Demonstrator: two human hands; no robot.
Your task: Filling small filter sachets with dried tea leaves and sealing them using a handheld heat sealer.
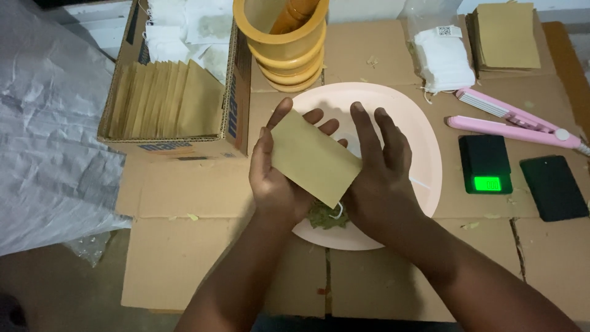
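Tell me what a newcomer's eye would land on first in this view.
First the tan envelope at centre, held between the left hand and right hand above a pink plate with green leaf bits on its near edge. Next, the yellow mortar at top centre, beside a carton of more envelopes on the left. To the right, a small scale glows green.
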